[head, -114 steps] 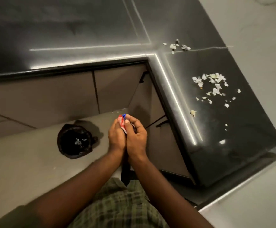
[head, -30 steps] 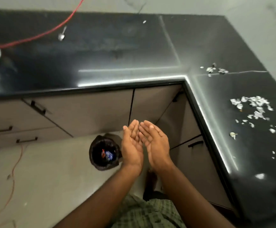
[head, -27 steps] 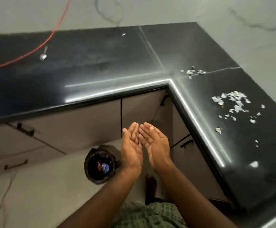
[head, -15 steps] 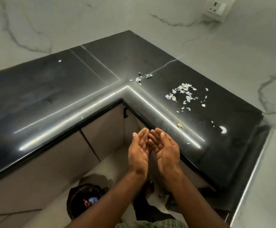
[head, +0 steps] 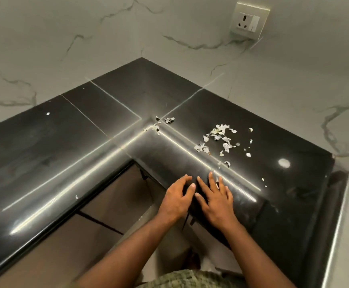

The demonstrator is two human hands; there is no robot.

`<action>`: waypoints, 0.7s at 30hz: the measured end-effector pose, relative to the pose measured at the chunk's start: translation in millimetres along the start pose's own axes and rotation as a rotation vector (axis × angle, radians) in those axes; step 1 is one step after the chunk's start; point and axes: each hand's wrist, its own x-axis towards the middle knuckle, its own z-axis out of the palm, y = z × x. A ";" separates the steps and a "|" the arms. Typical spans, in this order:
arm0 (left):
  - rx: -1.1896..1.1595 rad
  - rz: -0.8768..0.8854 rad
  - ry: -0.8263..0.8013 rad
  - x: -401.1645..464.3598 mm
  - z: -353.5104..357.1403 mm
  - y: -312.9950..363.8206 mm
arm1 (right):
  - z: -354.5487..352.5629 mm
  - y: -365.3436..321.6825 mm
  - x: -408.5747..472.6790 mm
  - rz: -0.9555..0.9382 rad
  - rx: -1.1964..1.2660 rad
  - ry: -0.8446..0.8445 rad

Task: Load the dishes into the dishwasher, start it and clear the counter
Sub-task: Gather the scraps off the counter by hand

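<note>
A black L-shaped counter [head: 86,142] fills the corner. Pale torn scraps [head: 218,140] lie scattered on its right wing, with a smaller cluster of scraps [head: 161,123] at the inner corner seam. My left hand [head: 176,197] hovers palm down at the counter's front edge, fingers spread, holding nothing. My right hand [head: 215,196] lies flat over the counter edge beside it, fingers straight. A small pale scrap shows between its fingers. No dishes or dishwasher are in view.
Brown cabinet doors [head: 107,204] run below the counter. A wall socket [head: 249,21] sits on the marble-patterned wall at upper right. A few single white specks [head: 48,113] lie on the left wing.
Both hands went from holding a red wrapper to empty and palms up, then turned palm down and reached to the counter edge. The view swung up and right; the bin left the frame.
</note>
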 end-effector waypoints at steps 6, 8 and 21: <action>0.180 0.089 0.098 40.8 3.4 -0.5 | -16.9 14.7 60.5 -0.040 -0.148 0.031; 0.264 0.117 0.123 50.2 1.0 0.3 | -16.7 18.0 70.0 -0.060 -0.177 0.058; 0.885 0.444 0.011 126.2 -31.9 -14.9 | -33.9 44.7 58.6 -0.082 0.464 0.495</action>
